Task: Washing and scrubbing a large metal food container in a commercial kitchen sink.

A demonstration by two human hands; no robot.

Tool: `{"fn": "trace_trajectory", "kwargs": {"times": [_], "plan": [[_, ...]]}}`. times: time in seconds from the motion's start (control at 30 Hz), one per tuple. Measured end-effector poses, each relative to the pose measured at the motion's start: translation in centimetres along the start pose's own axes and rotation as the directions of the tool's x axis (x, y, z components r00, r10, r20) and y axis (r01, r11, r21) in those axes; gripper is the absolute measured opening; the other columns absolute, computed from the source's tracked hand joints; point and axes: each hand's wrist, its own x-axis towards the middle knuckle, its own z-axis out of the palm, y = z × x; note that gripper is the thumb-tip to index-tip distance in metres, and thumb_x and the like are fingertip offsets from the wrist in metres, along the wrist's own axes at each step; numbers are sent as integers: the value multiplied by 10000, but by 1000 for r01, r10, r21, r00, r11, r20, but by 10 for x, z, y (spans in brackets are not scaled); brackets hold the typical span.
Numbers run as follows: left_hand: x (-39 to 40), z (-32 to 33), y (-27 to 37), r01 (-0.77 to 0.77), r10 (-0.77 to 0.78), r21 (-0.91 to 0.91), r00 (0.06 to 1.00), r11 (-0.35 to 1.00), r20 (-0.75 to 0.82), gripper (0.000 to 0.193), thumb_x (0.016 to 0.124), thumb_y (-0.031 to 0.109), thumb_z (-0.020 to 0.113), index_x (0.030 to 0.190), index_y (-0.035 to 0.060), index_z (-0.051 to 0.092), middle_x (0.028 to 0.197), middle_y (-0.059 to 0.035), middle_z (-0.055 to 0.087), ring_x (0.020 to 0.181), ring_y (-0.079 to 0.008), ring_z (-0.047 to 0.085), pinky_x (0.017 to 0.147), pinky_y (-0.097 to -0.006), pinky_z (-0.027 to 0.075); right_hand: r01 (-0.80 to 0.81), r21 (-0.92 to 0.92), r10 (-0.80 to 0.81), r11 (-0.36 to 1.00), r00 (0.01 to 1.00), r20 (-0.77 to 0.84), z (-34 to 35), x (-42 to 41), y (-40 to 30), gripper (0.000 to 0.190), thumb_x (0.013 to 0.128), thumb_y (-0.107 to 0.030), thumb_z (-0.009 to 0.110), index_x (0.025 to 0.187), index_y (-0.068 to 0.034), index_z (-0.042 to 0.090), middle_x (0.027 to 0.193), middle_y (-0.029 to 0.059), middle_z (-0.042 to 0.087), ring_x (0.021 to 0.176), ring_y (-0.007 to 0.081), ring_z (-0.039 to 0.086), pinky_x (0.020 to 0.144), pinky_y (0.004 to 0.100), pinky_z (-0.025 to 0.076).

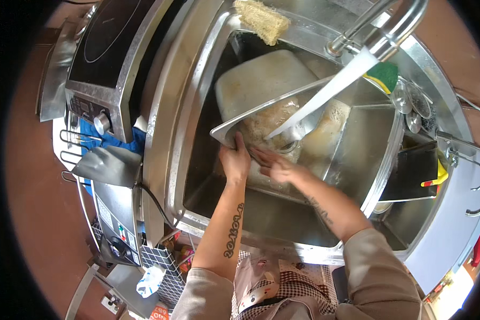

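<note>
A stainless steel pan [314, 114] is tilted in the large sink basin [356, 132]. My left hand [236, 160] grips it at the near left corner, thumb up along the wall. My right hand [278, 166] reaches to the pan's near side with fingers stretched out; whether it grips the edge or only rubs it is unclear. Water [324, 96] pours from the faucet [396, 32] into the pan and foams there. Behind, another steel pan [260, 76] lies with its base up.
A loofah scrubber [262, 20] rests on the sink's back rim. Near the faucet are a green and yellow sponge [384, 76] and several metal ladles [412, 102]. A second basin [396, 224] lies right. An induction cooker [104, 72] stands left, close to the sink.
</note>
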Motion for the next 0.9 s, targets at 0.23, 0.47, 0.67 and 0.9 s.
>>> {"fn": "trace_trajectory", "kwargs": {"times": [0.23,0.47,0.67,0.9], "plan": [[3,1,-34,-248,255,99,965,964,-65,396,848,-59,581,1241,-14,603,1162,-224,683,1160,-374,631,984,-412,481,-265,-766,500,586,862,85,-82,18,39,533,956,-356,516,1400,-63,529,1491,136,475,1396,270,430,1198,446,257],[0,35,-33,-341,358,132,923,931,-140,459,840,-44,587,1292,27,567,1129,-226,684,1080,-384,663,943,-411,508,-317,-399,155,861,909,-387,18,77,86,477,890,-250,600,1325,-58,565,1379,239,544,1307,428,472,1107,505,358],[9,28,-40,-331,338,80,932,940,-128,448,844,-50,585,1287,18,573,1112,-219,694,1078,-370,668,924,-421,514,-171,-589,111,790,984,-138,-36,72,93,517,905,-381,581,1330,-88,578,1396,196,550,1315,402,479,1147,507,331],[1,32,-48,-206,205,1,974,979,-93,439,882,20,610,1317,58,565,1148,-211,689,1119,-359,659,942,-396,503,-327,-173,300,929,940,-162,-57,67,49,523,936,-411,543,1389,-148,552,1434,160,530,1346,372,457,1169,488,308]]}}
